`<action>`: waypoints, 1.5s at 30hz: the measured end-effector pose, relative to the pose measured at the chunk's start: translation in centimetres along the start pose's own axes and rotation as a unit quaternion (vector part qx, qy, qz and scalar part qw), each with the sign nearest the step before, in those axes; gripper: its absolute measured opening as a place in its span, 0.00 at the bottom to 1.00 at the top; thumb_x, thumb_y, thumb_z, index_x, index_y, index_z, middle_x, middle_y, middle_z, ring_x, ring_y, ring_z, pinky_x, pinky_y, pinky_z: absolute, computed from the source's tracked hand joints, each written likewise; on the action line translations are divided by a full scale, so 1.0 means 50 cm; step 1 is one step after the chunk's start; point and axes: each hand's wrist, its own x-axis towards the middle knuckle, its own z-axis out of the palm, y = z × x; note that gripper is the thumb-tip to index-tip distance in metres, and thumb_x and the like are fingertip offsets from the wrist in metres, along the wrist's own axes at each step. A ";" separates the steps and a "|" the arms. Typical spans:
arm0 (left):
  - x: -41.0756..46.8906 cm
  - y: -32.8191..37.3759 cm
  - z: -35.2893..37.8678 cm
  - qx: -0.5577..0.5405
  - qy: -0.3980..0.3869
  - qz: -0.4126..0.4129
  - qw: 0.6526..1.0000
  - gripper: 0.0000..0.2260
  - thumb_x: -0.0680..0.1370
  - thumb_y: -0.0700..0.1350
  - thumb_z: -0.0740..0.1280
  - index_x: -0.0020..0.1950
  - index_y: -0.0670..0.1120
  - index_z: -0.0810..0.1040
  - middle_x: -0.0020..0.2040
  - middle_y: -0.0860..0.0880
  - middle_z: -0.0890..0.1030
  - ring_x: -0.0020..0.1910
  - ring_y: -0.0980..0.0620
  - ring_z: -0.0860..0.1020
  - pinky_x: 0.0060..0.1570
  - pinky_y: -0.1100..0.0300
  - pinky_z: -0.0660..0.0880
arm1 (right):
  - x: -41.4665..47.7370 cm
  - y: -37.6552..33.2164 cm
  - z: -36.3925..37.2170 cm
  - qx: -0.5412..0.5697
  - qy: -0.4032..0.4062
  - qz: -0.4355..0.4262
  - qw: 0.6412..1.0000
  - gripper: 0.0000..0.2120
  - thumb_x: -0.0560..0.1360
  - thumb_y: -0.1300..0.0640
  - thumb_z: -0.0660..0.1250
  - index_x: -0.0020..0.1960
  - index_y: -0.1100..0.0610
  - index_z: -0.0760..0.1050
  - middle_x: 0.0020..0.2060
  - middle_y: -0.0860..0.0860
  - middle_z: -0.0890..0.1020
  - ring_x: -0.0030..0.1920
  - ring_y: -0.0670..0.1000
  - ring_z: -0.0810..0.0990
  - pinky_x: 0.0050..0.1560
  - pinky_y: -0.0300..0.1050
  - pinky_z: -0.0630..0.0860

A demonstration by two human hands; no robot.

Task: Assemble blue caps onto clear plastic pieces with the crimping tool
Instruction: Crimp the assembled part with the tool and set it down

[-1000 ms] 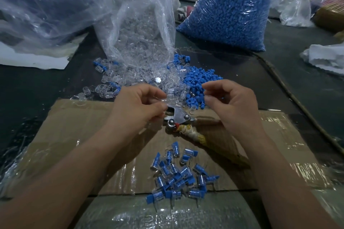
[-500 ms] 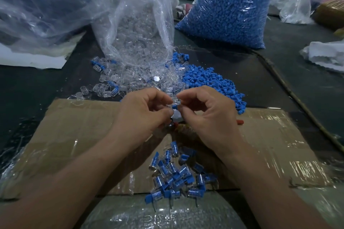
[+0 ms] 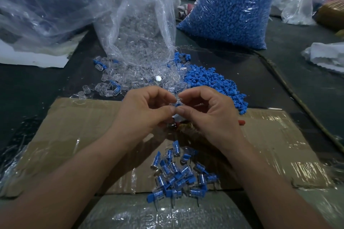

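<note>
Two bare forearms, sleeveless, left hand (image 3: 147,111) and right hand (image 3: 208,115) without gloves or jewellery.

Loose caps (image 3: 214,82): blue
Plastic pieces (image 3: 130,80): clear
Cardboard sheet (image 3: 78,122): brown, with shiny tape
Worktop (image 3: 279,72): dark, almost black
Finished pile (image 3: 176,174): blue and clear
Tool handle tip (image 3: 241,122): red

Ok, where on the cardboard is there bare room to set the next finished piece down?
Free: the cardboard left of the left hand, and the taped stretch right of the right hand. Crowded: the finished pile near the front edge, and under the hands where the crimping tool lies.
</note>
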 end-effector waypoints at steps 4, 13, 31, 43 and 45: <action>0.002 0.003 -0.002 -0.074 -0.008 -0.035 0.997 0.06 0.69 0.32 0.69 0.38 0.43 0.78 0.27 0.49 0.78 0.25 0.57 0.76 0.26 0.67 0.74 | -0.001 0.002 0.002 0.069 -0.016 0.014 0.997 0.10 0.63 0.50 0.70 0.44 0.49 0.78 0.40 0.49 0.82 0.40 0.47 0.82 0.44 0.45 0.80; 0.006 0.002 -0.007 -0.126 -0.020 -0.067 0.990 0.06 0.61 0.39 0.70 0.36 0.42 0.78 0.27 0.47 0.79 0.24 0.54 0.76 0.24 0.66 0.73 | -0.002 0.007 0.001 0.074 -0.050 -0.024 0.996 0.10 0.65 0.55 0.70 0.46 0.49 0.78 0.42 0.46 0.82 0.44 0.46 0.81 0.47 0.40 0.78; 0.008 0.011 -0.017 -0.142 -0.061 -0.091 0.984 0.08 0.71 0.29 0.62 0.37 0.38 0.78 0.29 0.43 0.80 0.24 0.52 0.77 0.24 0.65 0.74 | 0.001 0.022 -0.007 -0.043 -0.008 -0.129 0.991 0.13 0.66 0.58 0.72 0.50 0.53 0.76 0.40 0.38 0.77 0.41 0.36 0.78 0.42 0.27 0.73; 0.008 0.008 -0.011 -0.133 -0.057 -0.091 0.985 0.08 0.58 0.39 0.70 0.36 0.41 0.79 0.30 0.43 0.81 0.26 0.52 0.79 0.26 0.65 0.76 | 0.002 0.028 -0.011 -0.064 -0.014 -0.144 0.987 0.14 0.66 0.60 0.72 0.50 0.54 0.77 0.41 0.43 0.79 0.43 0.40 0.79 0.45 0.30 0.75; 0.009 0.008 -0.010 -0.136 -0.058 -0.094 0.985 0.08 0.58 0.38 0.70 0.36 0.40 0.79 0.30 0.43 0.81 0.26 0.52 0.79 0.26 0.65 0.76 | 0.002 0.028 -0.012 -0.071 -0.015 -0.144 0.987 0.13 0.66 0.60 0.72 0.50 0.55 0.77 0.41 0.44 0.79 0.44 0.40 0.79 0.45 0.30 0.75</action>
